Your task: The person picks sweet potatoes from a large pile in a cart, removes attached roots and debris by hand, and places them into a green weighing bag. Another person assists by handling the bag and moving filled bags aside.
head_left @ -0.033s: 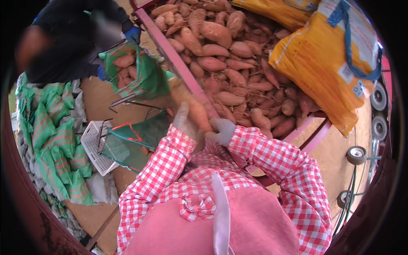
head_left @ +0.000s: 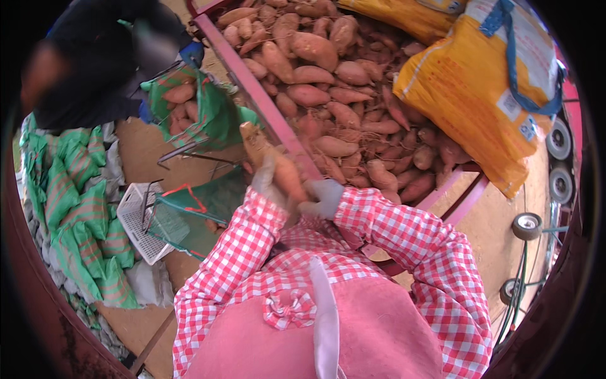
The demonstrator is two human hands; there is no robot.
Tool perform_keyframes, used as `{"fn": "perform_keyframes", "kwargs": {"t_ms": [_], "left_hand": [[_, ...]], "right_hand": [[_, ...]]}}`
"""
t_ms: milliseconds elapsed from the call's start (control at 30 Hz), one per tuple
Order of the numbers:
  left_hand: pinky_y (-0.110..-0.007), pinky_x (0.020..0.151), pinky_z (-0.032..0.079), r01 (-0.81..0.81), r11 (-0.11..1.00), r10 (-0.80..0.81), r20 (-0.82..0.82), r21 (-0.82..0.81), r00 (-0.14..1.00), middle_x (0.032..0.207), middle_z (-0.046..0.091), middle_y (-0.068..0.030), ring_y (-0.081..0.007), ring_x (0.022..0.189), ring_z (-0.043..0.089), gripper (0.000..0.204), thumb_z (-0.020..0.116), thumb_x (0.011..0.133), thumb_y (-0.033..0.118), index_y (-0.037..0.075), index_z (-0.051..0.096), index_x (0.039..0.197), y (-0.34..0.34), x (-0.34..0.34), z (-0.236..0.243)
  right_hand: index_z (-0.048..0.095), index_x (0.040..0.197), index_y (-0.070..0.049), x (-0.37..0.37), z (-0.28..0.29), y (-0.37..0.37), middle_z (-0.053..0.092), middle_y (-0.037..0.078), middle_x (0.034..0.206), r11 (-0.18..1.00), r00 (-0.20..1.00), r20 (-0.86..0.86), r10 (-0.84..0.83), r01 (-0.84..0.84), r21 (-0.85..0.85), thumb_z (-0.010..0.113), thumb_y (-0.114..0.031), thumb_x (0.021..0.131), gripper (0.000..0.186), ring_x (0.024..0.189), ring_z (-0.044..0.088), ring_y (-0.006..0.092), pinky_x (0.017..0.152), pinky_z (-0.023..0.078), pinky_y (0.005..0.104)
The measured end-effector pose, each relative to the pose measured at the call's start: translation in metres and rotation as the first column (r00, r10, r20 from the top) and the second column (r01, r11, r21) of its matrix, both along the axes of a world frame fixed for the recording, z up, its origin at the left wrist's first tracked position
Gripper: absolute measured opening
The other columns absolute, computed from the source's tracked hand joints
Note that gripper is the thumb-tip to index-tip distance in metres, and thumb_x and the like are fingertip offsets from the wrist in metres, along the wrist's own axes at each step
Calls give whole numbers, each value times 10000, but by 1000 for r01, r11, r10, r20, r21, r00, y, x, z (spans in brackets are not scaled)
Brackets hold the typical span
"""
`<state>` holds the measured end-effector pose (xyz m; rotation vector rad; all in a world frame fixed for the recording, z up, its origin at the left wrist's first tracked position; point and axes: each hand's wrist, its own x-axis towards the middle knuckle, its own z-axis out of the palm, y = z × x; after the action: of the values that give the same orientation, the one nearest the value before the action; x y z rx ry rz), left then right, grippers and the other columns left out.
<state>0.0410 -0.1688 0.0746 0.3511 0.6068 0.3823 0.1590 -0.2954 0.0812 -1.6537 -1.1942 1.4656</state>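
Observation:
A long orange-brown sweet potato [head_left: 282,169] is held up slantwise at the near edge of the pink metal bin [head_left: 271,117]. Its pale, broken-looking upper end points away to the left. My grey-gloved left hand [head_left: 267,184] is closed around its left side, and the fingers are partly hidden. At the lower end, the curled fingers of my grey-gloved right hand [head_left: 324,198] grip the tip. Many reddish sweet potatoes [head_left: 341,146] with thin roots fill the bin beyond my hands.
Left of me stand a green mesh bag [head_left: 218,196] on a wire frame and a white plastic crate [head_left: 142,221]. A person in dark clothes and blue gloves holds a green sack [head_left: 211,117] of sweet potatoes. Filled green sacks [head_left: 82,208] lie far left; a yellow bag [head_left: 467,95] lies on the bin.
The sweet potato's upper end has shifted slightly left and shows less blur. Both hands keep their hold, and the whole view has moved a little.

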Motion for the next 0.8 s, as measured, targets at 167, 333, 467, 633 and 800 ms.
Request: {"fn": "perform_keyframes", "kwargs": {"t_ms": [167, 333, 467, 633, 800], "left_hand": [[-364, 523, 510, 38, 999, -41, -177, -22, 983, 899, 618, -54, -226, 678, 605, 586, 529, 912, 598, 103, 532, 1226, 17, -34, -13], [-342, 559, 518, -38, 983, 3, -191, -179, 982, 924, 604, -56, -205, 706, 591, 594, 578, 894, 579, 87, 543, 1225, 33, -102, -34], [-360, 537, 513, -140, 963, 91, -209, -231, 974, 980, 646, -99, -246, 688, 611, 582, 607, 886, 542, 83, 538, 1239, 28, -155, -50], [-396, 568, 537, -295, 946, 262, -218, -136, 940, 990, 655, -127, -279, 727, 629, 515, 604, 910, 446, 98, 514, 1278, 37, -228, -67], [-418, 652, 569, -393, 910, 396, -7, -128, 918, 1039, 658, -169, -303, 849, 661, 395, 574, 946, 288, 46, 538, 1256, 78, -325, -84]], "right_hand": [[668, 1108, -53, 83, 10, -1, 681, 133, 985, 911, 838, 419, -350, 201, 360, 705, -294, 850, 356, 884, 668, 263, 795, 534, 362], [563, 1247, -190, 210, -55, -35, 597, 92, 1226, 989, 126, 991, -51, 143, 33, 661, -257, 798, 464, 1098, 595, 278, 895, 477, 469], [654, 1023, -200, 232, -116, -46, 663, 12, 1067, 987, -36, 992, 121, 108, -116, 558, -211, 856, 193, 1046, 614, 242, 867, 468, 522], [562, 1249, -130, 239, -105, -48, 596, 131, 1229, 950, 220, 938, 269, 97, -295, 755, -260, 722, 575, 1191, 534, 317, 998, 448, 455], [588, 1144, -7, 251, -89, -72, 634, 189, 1052, 980, 439, 884, -161, 179, 90, 777, -213, 718, 510, 966, 614, 321, 887, 488, 394]]}}
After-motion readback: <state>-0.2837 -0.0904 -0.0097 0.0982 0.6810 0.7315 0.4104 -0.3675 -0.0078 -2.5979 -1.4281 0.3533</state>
